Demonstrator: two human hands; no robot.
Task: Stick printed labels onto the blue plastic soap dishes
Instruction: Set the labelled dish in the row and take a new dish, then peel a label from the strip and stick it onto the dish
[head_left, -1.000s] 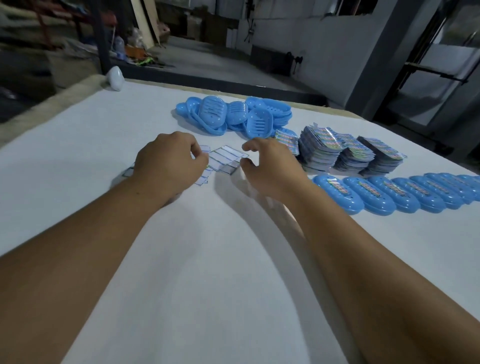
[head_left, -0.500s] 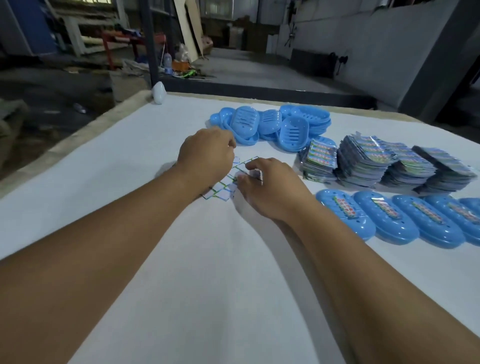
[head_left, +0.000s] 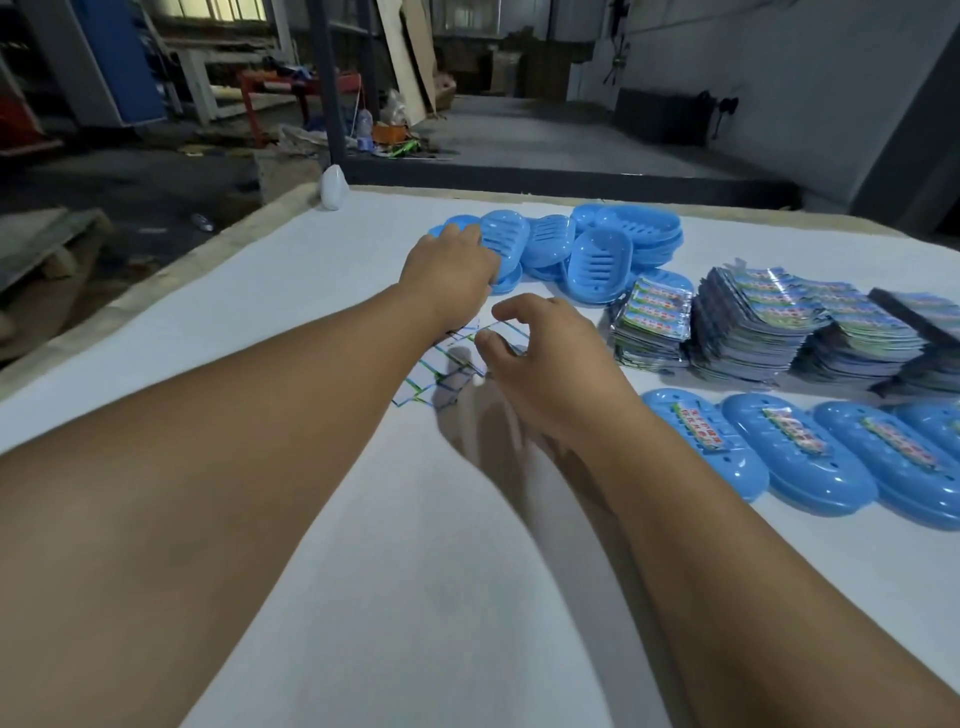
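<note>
Fingers of the left hand (head_left: 449, 273) reach onto the pile of blue soap dishes (head_left: 561, 249) at 12 o'clock — whether they hold one, I cannot tell. Thumb and finger of the right hand (head_left: 540, 358) curl over the label sheet (head_left: 447, 364), apart, maybe pinching nothing. Label stacks (head_left: 753, 322) sit at 2 o'clock, run off the edge. A label might tear or stick crooked — it's thin.
</note>
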